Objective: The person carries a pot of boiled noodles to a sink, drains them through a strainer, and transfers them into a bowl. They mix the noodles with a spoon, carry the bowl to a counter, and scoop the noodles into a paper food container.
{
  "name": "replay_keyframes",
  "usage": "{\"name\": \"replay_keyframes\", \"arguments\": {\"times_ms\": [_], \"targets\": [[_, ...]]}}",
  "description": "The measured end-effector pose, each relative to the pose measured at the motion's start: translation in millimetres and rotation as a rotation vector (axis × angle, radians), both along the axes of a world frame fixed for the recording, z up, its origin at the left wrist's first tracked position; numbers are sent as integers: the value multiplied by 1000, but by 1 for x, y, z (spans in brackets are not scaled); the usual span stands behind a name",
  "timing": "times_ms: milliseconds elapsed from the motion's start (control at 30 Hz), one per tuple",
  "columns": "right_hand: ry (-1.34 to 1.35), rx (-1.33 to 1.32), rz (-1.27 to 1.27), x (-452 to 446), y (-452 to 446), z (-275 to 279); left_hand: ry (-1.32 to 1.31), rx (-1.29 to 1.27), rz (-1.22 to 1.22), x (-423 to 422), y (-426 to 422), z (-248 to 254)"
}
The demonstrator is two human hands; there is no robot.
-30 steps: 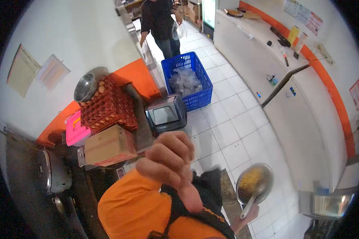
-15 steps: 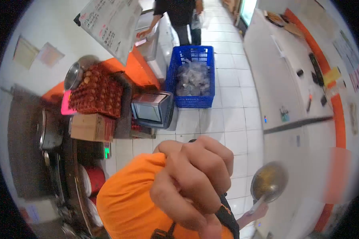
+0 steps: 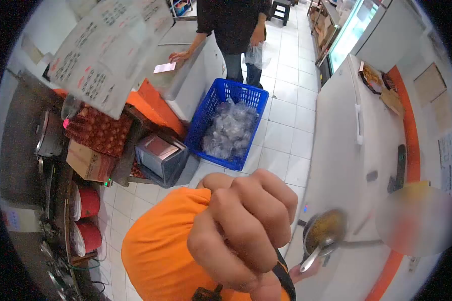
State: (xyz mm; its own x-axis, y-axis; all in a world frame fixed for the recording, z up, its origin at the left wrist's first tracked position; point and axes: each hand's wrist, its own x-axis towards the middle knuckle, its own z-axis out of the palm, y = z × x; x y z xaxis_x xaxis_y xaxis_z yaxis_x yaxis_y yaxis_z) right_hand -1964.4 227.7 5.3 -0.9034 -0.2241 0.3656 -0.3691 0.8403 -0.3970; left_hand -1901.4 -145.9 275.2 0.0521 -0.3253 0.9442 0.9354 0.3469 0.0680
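My left hand (image 3: 246, 228) is a closed fist close to the camera, in front of the orange sleeve (image 3: 160, 241). Its palm side is hidden, so anything inside it cannot be made out. Low at the right, my right hand (image 3: 306, 271) grips the near rim of a metal bowl (image 3: 342, 227). Crumbly yellow-brown food (image 3: 326, 224) lies in the bowl. A spoon (image 3: 311, 260) rests in it, its pale handle reaching out over the rim towards my right hand.
A blue crate (image 3: 193, 125) of plastic bags stands on the tiles ahead, with a person (image 3: 231, 25) behind it. Long white freezers (image 3: 336, 130) line the right side. At the left are egg trays (image 3: 100, 130), a cardboard box (image 3: 88, 160), a scale (image 3: 160, 155) and red tubs (image 3: 88, 203).
The view has swung round, and the whiteboard has come in at the upper left. My left fist looks larger and further right than a second ago. The bowl now appears against the freezer.
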Motion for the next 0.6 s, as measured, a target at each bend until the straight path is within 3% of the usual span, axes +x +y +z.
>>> {"name": "replay_keyframes", "arguments": {"times_ms": [33,67,100,167,200,267,367,433,567,600], "targets": [[-135,-41,-98,-18,-9,-1,-8,5,1,-23,-10,0],[-66,174,-51,-45,3,-21,51,-66,0,-50,-24,-1],[-66,165,-44,-81,-2,-32,114,-150,2,-77,-37,-1],[-274,-165,-131,-150,-25,-46,69,-90,28,-116,-57,-1],[-278,-172,-110,-180,-46,-44,23,-18,45,-133,-65,-3],[-432,-976,-184,-236,-96,-32,-66,-40,121,-164,-81,-7],[-582,-821,-225,-344,-135,-38,-116,19,212,-235,-99,-13],[-617,-958,-146,-408,-164,-43,-72,83,237,-282,-118,-16],[-689,-1079,-22,-536,-251,-32,-577,-47,334,-351,-196,-45],[-707,-1037,6,-564,-275,-26,-838,29,415,-367,-207,-61]]}}
